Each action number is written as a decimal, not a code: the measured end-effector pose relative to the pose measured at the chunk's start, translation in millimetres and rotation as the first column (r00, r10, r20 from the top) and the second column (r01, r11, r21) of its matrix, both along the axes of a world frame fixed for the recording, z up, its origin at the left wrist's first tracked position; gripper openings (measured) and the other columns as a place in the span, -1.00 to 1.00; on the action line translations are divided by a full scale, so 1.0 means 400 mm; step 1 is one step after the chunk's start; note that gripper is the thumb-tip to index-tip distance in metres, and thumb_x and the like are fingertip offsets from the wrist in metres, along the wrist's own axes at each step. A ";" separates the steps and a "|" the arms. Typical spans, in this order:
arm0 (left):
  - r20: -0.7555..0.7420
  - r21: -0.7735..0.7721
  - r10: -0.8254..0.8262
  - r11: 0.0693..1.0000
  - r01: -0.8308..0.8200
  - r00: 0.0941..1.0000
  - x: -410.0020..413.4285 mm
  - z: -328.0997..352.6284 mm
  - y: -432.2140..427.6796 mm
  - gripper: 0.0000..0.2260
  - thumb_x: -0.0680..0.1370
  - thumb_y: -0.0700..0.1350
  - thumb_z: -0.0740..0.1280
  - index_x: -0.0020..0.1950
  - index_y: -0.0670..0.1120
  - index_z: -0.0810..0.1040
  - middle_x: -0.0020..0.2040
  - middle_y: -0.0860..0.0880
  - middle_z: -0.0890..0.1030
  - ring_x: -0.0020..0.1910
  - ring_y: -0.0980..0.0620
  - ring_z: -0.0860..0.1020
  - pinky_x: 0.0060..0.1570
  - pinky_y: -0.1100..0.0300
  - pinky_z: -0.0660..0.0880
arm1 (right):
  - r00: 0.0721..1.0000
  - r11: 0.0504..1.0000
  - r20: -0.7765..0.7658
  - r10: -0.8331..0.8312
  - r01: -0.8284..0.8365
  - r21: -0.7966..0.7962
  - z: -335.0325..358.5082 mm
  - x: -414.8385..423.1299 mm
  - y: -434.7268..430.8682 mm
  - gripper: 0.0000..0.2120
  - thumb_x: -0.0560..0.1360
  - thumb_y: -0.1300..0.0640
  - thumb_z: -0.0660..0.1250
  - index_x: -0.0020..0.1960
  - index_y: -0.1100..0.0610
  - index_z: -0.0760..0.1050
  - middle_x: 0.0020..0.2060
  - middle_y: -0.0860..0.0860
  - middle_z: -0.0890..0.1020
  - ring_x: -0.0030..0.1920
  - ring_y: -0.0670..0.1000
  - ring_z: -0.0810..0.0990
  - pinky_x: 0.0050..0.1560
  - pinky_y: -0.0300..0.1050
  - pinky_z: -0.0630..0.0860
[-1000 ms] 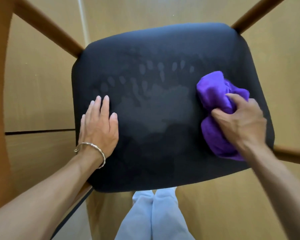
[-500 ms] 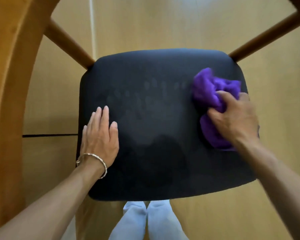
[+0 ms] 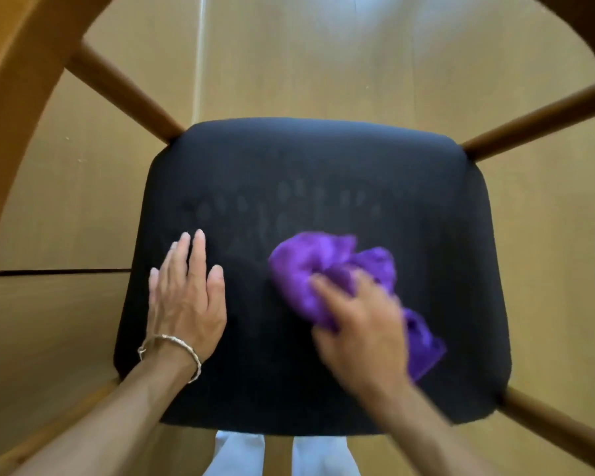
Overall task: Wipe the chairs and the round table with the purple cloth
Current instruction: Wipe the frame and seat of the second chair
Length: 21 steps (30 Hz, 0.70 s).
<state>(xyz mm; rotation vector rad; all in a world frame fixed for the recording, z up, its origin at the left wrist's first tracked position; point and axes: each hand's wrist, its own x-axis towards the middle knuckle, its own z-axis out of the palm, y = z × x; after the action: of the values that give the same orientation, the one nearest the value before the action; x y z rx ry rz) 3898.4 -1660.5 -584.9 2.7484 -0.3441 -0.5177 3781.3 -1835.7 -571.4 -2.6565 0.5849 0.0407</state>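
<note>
I look straight down on a wooden chair with a black padded seat point(image 3: 426, 218). My right hand point(image 3: 361, 331) is closed on a bunched purple cloth point(image 3: 303, 266) and presses it onto the middle of the seat; the hand is motion-blurred. A tail of the cloth trails out to the right behind the hand. My left hand point(image 3: 186, 293) lies flat on the left part of the seat, fingers together, a silver bangle on its wrist. Faint pale finger marks show on the seat above both hands. The round table is out of view.
The chair's curved wooden backrest point(image 3: 24, 73) arcs around the left and top, joined to the seat by wooden spindles point(image 3: 128, 94). Under it is a light wooden floor point(image 3: 323, 63). My two feet in white socks point(image 3: 241, 455) stand just below the seat's front edge.
My right hand has swept the purple cloth from the seat's right edge leftward to its middle. My left hand stays flat in place. The camera has pulled back, showing more of the backrest.
</note>
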 end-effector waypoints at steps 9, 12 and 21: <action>0.075 0.021 -0.004 1.000 0.003 0.997 0.027 0.030 0.007 -0.41 0.54 0.12 -0.16 0.52 -0.09 0.10 0.51 -0.11 0.18 0.48 -0.08 0.14 0.41 -0.15 0.06 | 0.999 0.998 0.047 -0.025 0.027 -0.058 0.031 0.224 -0.309 -0.48 0.39 0.04 0.34 0.34 -0.13 0.45 0.15 0.22 0.48 0.11 0.31 0.49 0.07 0.10 0.47; 0.060 0.018 0.012 1.000 -0.013 0.998 0.000 0.025 0.023 -0.42 0.54 0.11 -0.14 0.52 -0.11 0.10 0.50 -0.14 0.19 0.48 -0.11 0.16 0.39 -0.17 0.08 | 0.970 0.970 -0.037 -0.241 0.240 -0.038 0.011 0.332 -0.360 -0.53 0.40 0.05 0.29 0.31 -0.13 0.46 0.13 0.19 0.52 0.18 0.24 0.46 0.16 0.00 0.39; 0.062 0.018 0.036 0.999 -0.037 0.997 -0.012 0.052 0.044 -0.42 0.54 0.11 -0.14 0.51 -0.10 0.12 0.49 -0.14 0.22 0.47 -0.11 0.18 0.38 -0.18 0.08 | 0.909 0.881 -0.012 0.418 -0.402 0.248 0.027 0.145 0.020 -0.54 0.23 0.09 0.28 0.12 -0.09 0.58 -0.03 0.07 0.58 -0.03 0.21 0.54 -0.05 0.10 0.52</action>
<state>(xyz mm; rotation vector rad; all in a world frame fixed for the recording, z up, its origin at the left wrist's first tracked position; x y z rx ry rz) 3893.6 -1642.8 -564.1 2.7877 -0.3044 -0.4298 3839.5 -1827.5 -560.6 -2.4965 0.0186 0.3038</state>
